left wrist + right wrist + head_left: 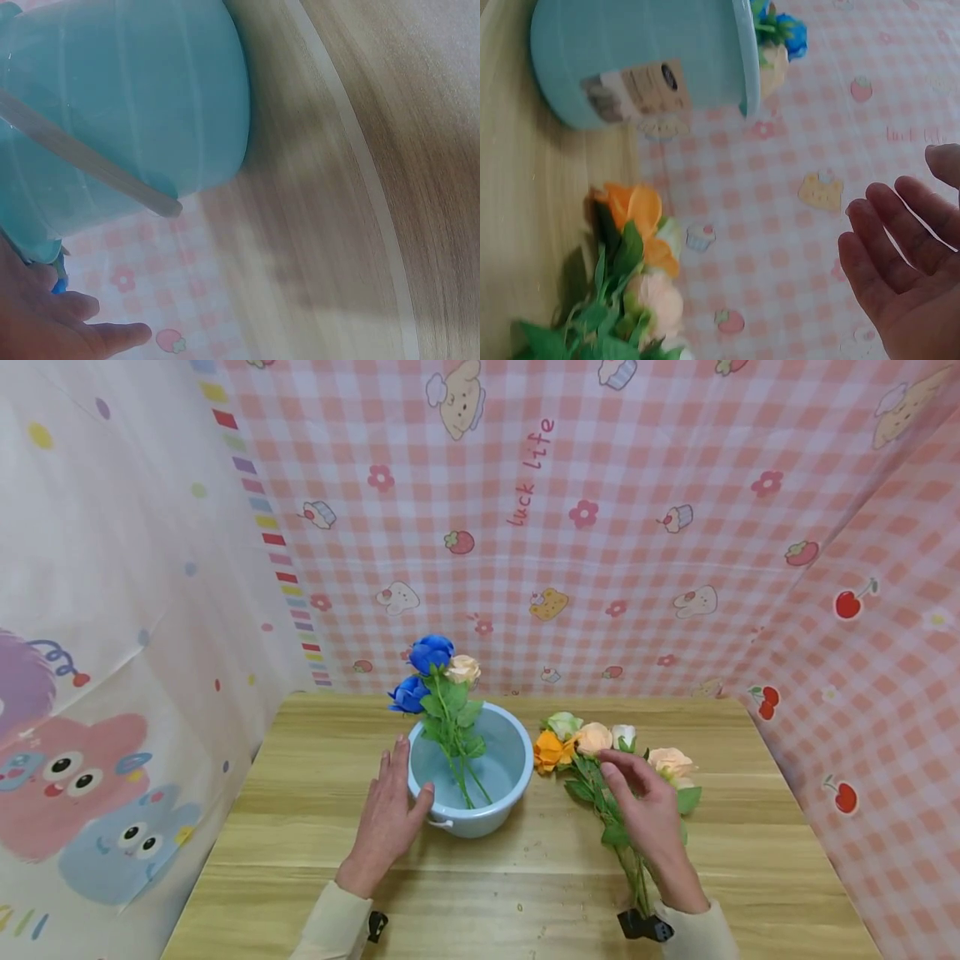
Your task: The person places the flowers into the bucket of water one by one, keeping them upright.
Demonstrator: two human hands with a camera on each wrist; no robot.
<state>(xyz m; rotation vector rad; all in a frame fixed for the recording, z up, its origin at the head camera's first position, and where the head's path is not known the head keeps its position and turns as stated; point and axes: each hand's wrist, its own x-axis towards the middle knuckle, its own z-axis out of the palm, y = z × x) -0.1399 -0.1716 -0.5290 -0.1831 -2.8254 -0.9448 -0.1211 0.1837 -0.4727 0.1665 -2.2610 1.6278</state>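
Flowers lie in a loose bunch on the table just right of the bucket; I count five heads there: one orange, one pale green, one white and two peach. Three more stand in the bucket, two blue and one cream, their stems leaning against the far-left rim. One bucket, one table, two hands.

My left hand rests flat on the table with fingers relaxed and straight, the thumb touching the bucket's near-left wall. My right hand hovers over the bunch's green stems, fingers loosely extended and grasping nothing that I can see. Its palm covers the middle of the stems, so I cannot tell whether it touches them.

Pink checked cloth hangs behind and to the right, a white cartoon sheet to the left.

The left wrist view shows the bucket's wire handle lying against its wall, barely visible from the head camera. The right wrist view shows a label on the bucket's side and the open palm in the air, fingers apart, with the orange flower below it
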